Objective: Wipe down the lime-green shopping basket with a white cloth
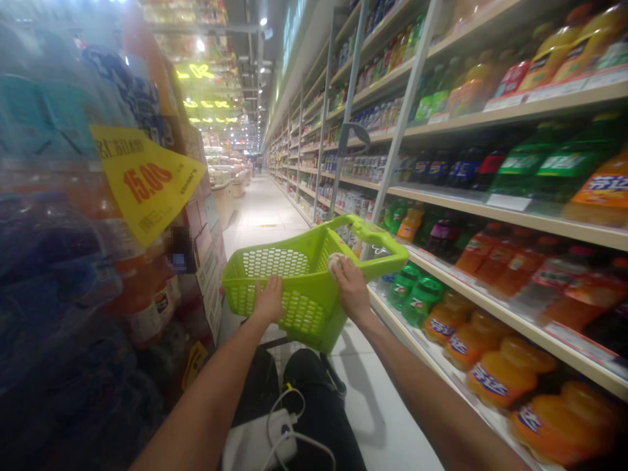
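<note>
A lime-green shopping cart (pixel 318 337) stands sideways in front of my legs, its basket to the left and its looped handle to the right. My left hand (pixel 269 299) grips the near rim of the basket, with the fingers over the edge. Further right, my right hand (pixel 350 285) closes on the same rim close to the handle. A small whitish thing (pixel 334 263) shows at the fingertips of that hand; its kind is unclear. No goods show in the visible part of the basket. The cart's wheels are mostly hidden.
Shelves of drinks, with orange soda bottles (pixel 505 379) at the bottom, line the right side. Stacked bottle packs with a yellow price sign (pixel 150 180) stand close on the left. A tiled aisle (pixel 262 203) runs ahead. A white cabled device (pixel 260 438) lies by my lap.
</note>
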Demonstrator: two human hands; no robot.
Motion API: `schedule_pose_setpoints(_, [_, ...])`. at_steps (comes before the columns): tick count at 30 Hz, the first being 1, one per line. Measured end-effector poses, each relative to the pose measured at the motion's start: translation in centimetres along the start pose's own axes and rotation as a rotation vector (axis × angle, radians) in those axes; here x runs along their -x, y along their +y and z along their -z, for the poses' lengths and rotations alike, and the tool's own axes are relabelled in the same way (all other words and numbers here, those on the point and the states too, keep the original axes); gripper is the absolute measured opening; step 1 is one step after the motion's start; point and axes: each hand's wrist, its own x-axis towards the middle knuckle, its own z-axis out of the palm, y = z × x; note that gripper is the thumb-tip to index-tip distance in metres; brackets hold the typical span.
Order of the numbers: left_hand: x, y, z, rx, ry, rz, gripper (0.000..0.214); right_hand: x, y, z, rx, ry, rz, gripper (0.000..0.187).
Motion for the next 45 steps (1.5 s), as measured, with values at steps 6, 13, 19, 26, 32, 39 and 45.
schedule_pose_setpoints(6, [-0.1,0.6,-0.4,0.036,0.005,0.034,0.09,-0.4,-3.1,-1.0,0.0,-0.114,0.006,0.049])
schedule_pose_setpoints(13, [0.6,-1.2,-0.9,0.03,0.06,0.114,0.081,-1.0,-3.9,-1.4,-0.056,-0.233,0.128,0.051])
schedule_pose_setpoints(19, [0.0,-2.2,-0.6,0.015,0.023,0.101,0.084,-1.2,-2.6,-1.2,-0.068,-0.28,0.087,0.049])
schedule_pose_setpoints(26, [0.4,-0.7,-0.3,0.039,0.022,0.023,0.079,-0.9,-2.8,-2.3,-0.031,-0.273,-0.052,0.052])
schedule_pose_setpoints(32, [0.1,-2.1,-0.4,0.027,0.011,0.075,0.085,-0.9,-2.2,-2.7,-0.044,-0.306,-0.026,0.048])
schedule_pose_setpoints(39, [0.3,-2.2,-1.2,0.042,0.004,0.051,0.085,-1.3,-5.0,-4.2,-0.097,-0.334,-0.052,0.047])
schedule_pose_setpoints(45, [1.1,-3.5,-1.2,0.03,0.047,0.142,0.078,-1.0,-6.0,-4.7,-0.122,-0.329,0.003,0.045])
